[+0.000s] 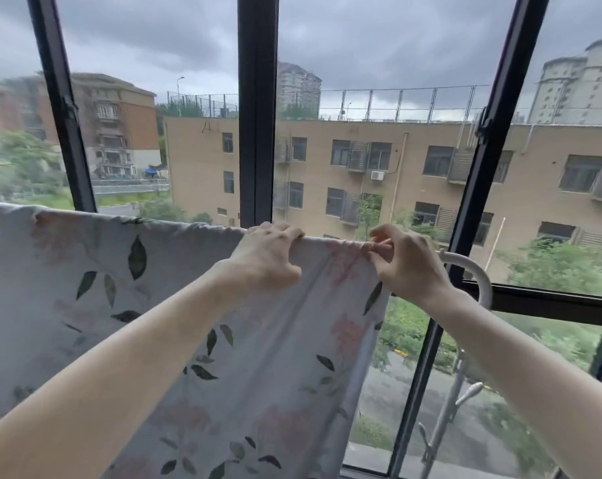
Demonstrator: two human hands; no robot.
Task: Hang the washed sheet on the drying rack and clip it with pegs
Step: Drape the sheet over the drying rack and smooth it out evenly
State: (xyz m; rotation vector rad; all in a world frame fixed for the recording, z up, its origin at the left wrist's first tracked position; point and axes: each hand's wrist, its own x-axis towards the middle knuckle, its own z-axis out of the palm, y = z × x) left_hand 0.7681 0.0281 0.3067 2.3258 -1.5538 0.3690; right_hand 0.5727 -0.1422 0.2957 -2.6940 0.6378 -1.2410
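1. Two bare forearms reach from the near edge up and away toward the top of the sheet (154,305).
2. Sheet: pale, printed with dark leaves and faint pink flowers. It hangs over the top bar of the rack (479,278), draped down toward the near bottom edge. Its top edge runs from the far left to about the middle right of the view, sagging a little and puckered where the hands hold it.
3. Left hand (268,257): fingers curled over the top fold of the sheet, thumb on the near face below; it grips the cloth and the bar under it.
4. Right hand (406,264): just right of the left hand, at the right end of the sheet's top edge. Fingertips and thumb are pressed together in a pinch on bunched cloth. A small pinkish piece shows between the fingertips; cannot tell whether it is a peg or printed cloth.
5. Rack: white tube, bare only to the right of the right hand, where it curves down behind the wrist. A pale upright with hooks stands lower right.
6. Beyond: dark window frame (258,108) with uprights left, middle and right.
7. Farthest: tan building (413,157), trees, tower blocks, grey cloudy sky.
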